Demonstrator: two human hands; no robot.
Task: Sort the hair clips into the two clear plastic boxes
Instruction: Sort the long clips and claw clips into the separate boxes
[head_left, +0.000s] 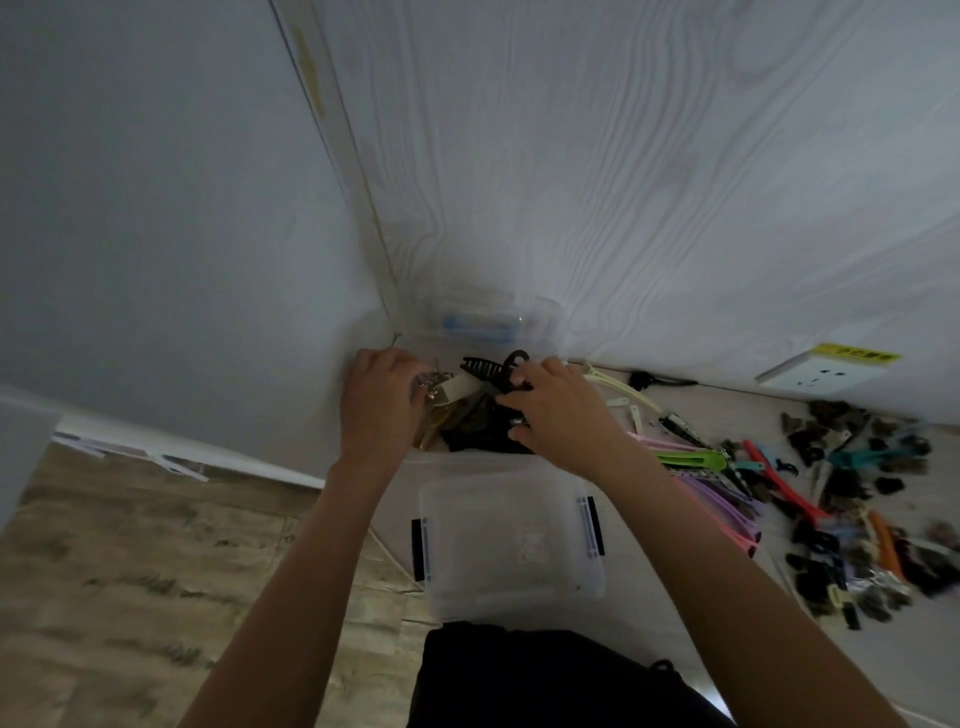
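Both hands reach into the far clear plastic box (540, 317), set against the wall; the left hand (376, 402) has its fingers curled round a cream clip (457, 389) with something silvery, too blurred to name; the right hand (558, 410) pinches a black toothed clip (491, 370), its fingertips hidden among dark clips in the box; the near clear box (511, 543) sits closed, black latches at its sides; loose hair clips (810, 483) spread to the right on the table, mostly indistinct; a wall socket (826, 370) is partly cut by glare.
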